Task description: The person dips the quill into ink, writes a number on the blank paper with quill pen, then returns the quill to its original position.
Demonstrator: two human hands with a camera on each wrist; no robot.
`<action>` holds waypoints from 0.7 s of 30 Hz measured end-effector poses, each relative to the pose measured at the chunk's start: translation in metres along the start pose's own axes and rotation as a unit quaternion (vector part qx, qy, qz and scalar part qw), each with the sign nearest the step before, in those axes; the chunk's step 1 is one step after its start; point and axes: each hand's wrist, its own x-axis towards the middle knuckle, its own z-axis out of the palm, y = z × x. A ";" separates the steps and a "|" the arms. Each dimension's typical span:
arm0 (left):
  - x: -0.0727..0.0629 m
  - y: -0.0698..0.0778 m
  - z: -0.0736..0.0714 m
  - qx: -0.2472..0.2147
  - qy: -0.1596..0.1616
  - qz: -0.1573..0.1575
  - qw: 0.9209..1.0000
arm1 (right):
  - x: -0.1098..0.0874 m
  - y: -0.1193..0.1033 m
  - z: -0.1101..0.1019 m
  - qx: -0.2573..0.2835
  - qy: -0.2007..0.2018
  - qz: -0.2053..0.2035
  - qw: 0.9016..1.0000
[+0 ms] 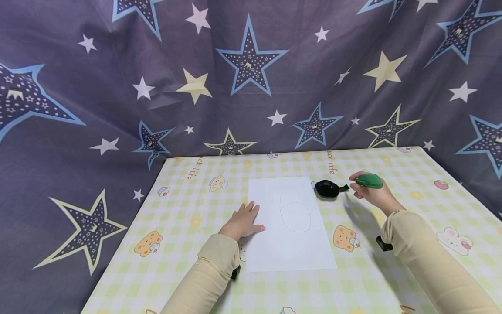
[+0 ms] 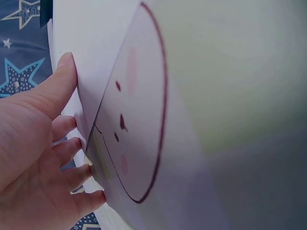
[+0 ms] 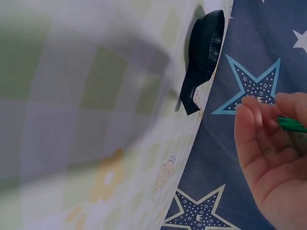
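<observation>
A white sheet of paper (image 1: 290, 250) lies on the table, with a thin-lined figure like a 6 (image 1: 296, 217) drawn on it. My left hand (image 1: 242, 221) rests on the sheet's left edge, fingers spread; the left wrist view shows the thumb and fingertips along the paper. Above the table, right of the sheet, my right hand (image 1: 372, 195) pinches a green pen (image 1: 369, 180) with a broad, leaf-like end. Only a short green piece of it shows in the right wrist view; its tip cannot be made out. Left of that hand sits a small black dish (image 1: 327, 189) with a short handle.
A checked tablecloth (image 1: 188, 261) printed with cartoon figures covers the table. Behind the table and along its left side hangs a dark curtain (image 1: 164, 96) with stars. Dark pieces show at both wrists, beneath the sleeves (image 1: 415, 244).
</observation>
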 end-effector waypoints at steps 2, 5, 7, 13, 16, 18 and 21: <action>0.000 0.000 0.000 0.000 0.000 0.000 1.000 | -0.001 -0.001 0.000 0.022 -0.005 0.012 1.000; 0.000 -0.001 0.000 0.000 0.001 0.001 1.000 | -0.002 -0.001 -0.001 0.052 -0.007 0.037 0.998; 0.000 -0.001 0.000 0.001 0.001 0.003 1.000 | -0.002 -0.001 -0.001 0.068 -0.007 0.060 0.996; -0.001 -0.002 0.001 -0.002 0.002 0.005 1.000 | -0.002 0.001 -0.003 0.097 0.003 0.095 0.991; -0.002 -0.003 0.000 -0.003 0.003 0.007 1.000 | -0.002 -0.001 -0.003 0.116 0.010 0.103 0.988; -0.002 -0.003 0.000 -0.002 0.003 0.008 1.000 | -0.003 -0.002 -0.003 0.122 0.013 0.109 0.986; -0.002 -0.002 0.000 -0.002 0.005 0.009 1.000 | -0.003 -0.004 -0.004 0.122 0.012 0.116 0.986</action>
